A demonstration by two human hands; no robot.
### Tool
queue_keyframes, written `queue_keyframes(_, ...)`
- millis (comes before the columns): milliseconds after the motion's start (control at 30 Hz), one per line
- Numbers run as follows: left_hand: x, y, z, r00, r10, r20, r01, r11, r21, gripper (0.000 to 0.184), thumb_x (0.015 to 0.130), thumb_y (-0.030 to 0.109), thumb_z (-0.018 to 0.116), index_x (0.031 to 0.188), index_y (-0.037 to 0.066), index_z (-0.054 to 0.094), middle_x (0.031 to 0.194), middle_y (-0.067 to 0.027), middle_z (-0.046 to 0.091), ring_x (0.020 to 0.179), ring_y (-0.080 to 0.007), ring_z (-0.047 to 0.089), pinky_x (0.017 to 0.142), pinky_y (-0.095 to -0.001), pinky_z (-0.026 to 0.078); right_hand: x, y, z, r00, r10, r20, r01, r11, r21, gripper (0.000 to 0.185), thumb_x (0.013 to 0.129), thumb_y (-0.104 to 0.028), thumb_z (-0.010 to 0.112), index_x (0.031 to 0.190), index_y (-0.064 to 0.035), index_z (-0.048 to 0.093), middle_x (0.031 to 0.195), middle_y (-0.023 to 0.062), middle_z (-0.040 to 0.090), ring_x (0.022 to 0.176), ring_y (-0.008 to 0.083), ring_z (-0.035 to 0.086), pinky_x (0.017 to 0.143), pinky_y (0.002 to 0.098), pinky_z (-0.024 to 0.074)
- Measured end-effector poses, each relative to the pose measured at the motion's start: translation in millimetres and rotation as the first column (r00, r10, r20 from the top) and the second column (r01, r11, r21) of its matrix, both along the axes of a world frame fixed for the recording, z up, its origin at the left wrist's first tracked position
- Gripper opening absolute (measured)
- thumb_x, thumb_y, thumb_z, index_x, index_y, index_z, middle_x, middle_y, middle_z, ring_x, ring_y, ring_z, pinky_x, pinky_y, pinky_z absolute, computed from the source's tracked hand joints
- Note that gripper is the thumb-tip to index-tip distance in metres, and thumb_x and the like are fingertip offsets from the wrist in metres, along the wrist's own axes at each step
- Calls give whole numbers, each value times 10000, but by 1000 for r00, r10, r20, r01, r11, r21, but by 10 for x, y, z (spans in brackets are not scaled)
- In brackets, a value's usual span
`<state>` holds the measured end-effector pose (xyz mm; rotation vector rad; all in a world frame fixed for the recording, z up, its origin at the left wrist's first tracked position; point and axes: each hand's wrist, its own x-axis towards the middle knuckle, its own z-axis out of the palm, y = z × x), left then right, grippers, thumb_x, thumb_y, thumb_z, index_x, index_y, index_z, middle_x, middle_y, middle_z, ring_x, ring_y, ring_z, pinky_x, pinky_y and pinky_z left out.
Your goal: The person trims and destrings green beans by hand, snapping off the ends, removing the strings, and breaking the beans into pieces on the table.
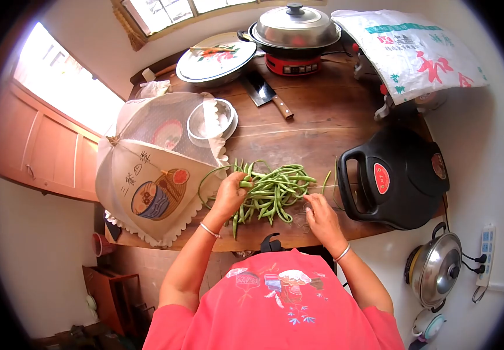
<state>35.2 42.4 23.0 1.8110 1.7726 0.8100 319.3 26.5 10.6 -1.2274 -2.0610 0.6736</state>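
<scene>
A loose heap of long green beans (278,189) lies on the wooden table in front of me. My left hand (230,193) is at the heap's left side, its fingers closed around a few short lengths of bean. My right hand (323,219) is just right of the heap, low over the table's near edge. Its fingers are drawn together; whatever may be between them is too small to make out. Thin strings (302,221) lie on the wood beside its fingertips. One separate bean (326,182) lies between the heap and the black appliance.
A mesh food cover (161,157) stands left, partly over a metal bowl (211,118). A cleaver (268,96) lies farther back, near a lidded pan (294,29) on a red cooker (293,65) and an enamel basin (217,61). The black appliance (395,178) sits right.
</scene>
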Motion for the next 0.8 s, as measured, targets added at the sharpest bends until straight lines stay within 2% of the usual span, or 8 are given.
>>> queue_keyframes(67,3,-64,222,928,111,355,-70,989,-128,102,857,49,663,930,-12,625,837,-34,643,765,-101,576,704,-260,456,-106,94,-70,1000,-16,-26,16,1000,-8,310,843,-18,581,1152,-27,561,1113,149,558,948,349,596,803,419,494)
queue_keyframes(100,-57,-83,240,899,48,435,-21,997,-69,78,902,41,627,970,11,600,832,18,644,763,-31,531,683,-213,445,-145,150,-130,998,-27,-50,26,1000,-17,307,853,-27,585,1158,-25,556,1108,155,558,941,354,596,799,423,493)
queue_keyframes(200,-85,-181,646,819,82,568,-98,995,-3,82,928,72,613,989,24,589,832,7,645,717,-24,510,635,-194,429,-266,310,-310,999,-32,25,32,999,18,275,858,-75,611,1123,-31,551,1098,171,566,924,375,597,781,436,500)
queue_keyframes(267,-134,-270,1022,793,160,588,-127,987,-98,67,952,85,584,991,31,581,871,-22,647,723,-46,536,658,-191,434,-299,406,-457,999,-33,5,33,999,7,232,857,-80,616,1074,-25,556,1061,172,577,907,374,596,767,437,498)
queue_keyframes(333,-215,-336,1187,682,125,721,-158,987,-22,95,979,141,552,1001,53,581,872,-33,641,640,-24,457,546,-176,375,-296,443,-453,999,-31,-11,31,999,-4,193,856,-85,622,1026,-18,561,1024,173,588,890,373,596,752,438,496)
queue_keyframes(533,-404,-463,1273,538,114,835,-215,977,5,115,991,189,541,1038,85,549,863,-46,613,664,-81,504,555,-194,405,-275,407,-41,964,-30,-264,-21,982,-186,133,849,-78,643,929,5,576,888,147,593,791,306,600,703,375,482)
queue_keyframes(700,-373,-444,1125,385,122,915,-208,977,-43,122,993,193,536,1043,82,537,843,-31,583,719,-99,521,592,-224,435,-280,378,428,935,27,-354,-66,993,-98,93,870,-50,633,906,6,569,830,74,548,707,164,539,661,279,450)
queue_keyframes(800,-298,-403,1022,343,124,931,-176,982,-66,130,993,200,535,1048,82,522,824,-23,549,751,-122,536,631,-249,451,-274,392,617,911,93,-402,-123,991,-49,104,871,-52,641,907,6,564,842,74,545,709,171,543,664,278,455)
